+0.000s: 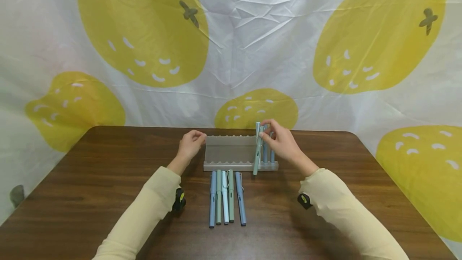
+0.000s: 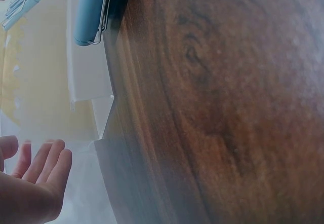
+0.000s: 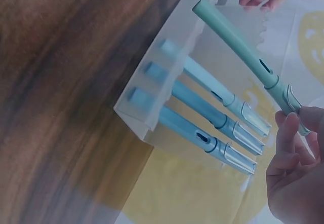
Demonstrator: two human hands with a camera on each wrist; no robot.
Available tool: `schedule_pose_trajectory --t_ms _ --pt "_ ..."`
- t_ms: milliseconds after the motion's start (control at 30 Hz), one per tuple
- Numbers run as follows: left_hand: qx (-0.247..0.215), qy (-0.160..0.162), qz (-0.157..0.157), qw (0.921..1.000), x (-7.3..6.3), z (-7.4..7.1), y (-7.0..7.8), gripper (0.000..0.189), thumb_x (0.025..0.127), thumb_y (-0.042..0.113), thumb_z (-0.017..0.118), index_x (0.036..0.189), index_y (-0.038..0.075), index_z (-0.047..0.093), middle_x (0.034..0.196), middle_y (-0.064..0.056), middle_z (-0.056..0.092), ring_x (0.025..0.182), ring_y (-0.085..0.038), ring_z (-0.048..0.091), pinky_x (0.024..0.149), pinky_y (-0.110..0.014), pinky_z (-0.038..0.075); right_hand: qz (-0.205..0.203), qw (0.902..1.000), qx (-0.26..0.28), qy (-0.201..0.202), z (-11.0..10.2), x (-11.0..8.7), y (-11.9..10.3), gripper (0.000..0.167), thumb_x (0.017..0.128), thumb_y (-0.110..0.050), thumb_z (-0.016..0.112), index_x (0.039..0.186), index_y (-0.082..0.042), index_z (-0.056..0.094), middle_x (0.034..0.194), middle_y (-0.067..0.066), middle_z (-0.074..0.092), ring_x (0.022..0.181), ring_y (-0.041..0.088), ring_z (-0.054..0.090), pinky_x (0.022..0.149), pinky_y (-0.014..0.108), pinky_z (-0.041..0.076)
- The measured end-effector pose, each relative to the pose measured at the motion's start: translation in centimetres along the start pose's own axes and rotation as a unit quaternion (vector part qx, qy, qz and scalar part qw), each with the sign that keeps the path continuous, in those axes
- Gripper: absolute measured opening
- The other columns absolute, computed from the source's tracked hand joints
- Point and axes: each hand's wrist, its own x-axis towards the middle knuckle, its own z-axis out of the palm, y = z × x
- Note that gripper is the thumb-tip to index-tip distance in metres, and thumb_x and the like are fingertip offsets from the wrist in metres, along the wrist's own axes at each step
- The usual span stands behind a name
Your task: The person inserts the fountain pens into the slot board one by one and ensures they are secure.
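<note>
My right hand pinches a green pen near its clipped cap end, thumb against fingers. That pen slants in front of a frosted clear pen rack, apart from the slots in the right wrist view. Three bluish pens lean side by side in the rack's right-end slots. At the rack's left edge is my left hand, its fingers loosely extended in the left wrist view; whether the fingertips touch the rack is unclear. Several pens, including a dark blue pen, lie on the table before the rack.
The brown wooden table has its back edge just behind the rack. A white cloth printed with yellow lemons hangs beyond it. The loose pens lie between my forearms, caps toward the rack.
</note>
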Motion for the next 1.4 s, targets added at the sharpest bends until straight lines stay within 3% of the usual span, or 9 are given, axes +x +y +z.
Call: schedule_pose_trajectory --t_ms 567,867,1400 --pt "0.001 -0.002 0.008 1.0 0.3 0.0 -0.3 0.023 0.089 0.017 0.052 0.1 -0.003 0.057 0.101 -0.021 0.06 0.094 -0.027 0.057 0.079 -0.037 0.046 -0.032 0.9983 -0.013 0.047 -0.3 1.9 0.0 0.028 0.085 -0.011 0.059 0.113 -0.008 0.052 0.079 0.005 0.061 0.048 0.012 0.045 0.042 0.028 0.038" --pt "0.003 -0.004 0.002 1.0 0.1 -0.1 -0.2 0.024 0.09 0.018 0.052 0.1 -0.002 0.057 0.102 -0.02 0.06 0.094 -0.027 0.057 0.079 -0.037 0.046 -0.046 0.9933 -0.057 0.09 0.8 1.4 0.2 0.028 0.085 -0.014 0.06 0.111 -0.008 0.052 0.078 0.006 0.062 0.046 0.01 0.044 0.037 0.026 0.032" --pt "0.008 -0.003 0.004 1.0 0.2 0.0 -0.3 0.023 0.09 0.018 0.052 0.1 -0.002 0.056 0.101 -0.019 0.06 0.093 -0.027 0.057 0.079 -0.037 0.046 -0.059 0.9967 -0.041 0.038 1.9 0.5 1.0 0.024 0.086 -0.013 0.058 0.109 -0.012 0.053 0.079 0.001 0.062 0.047 0.007 0.043 0.04 0.026 0.034"
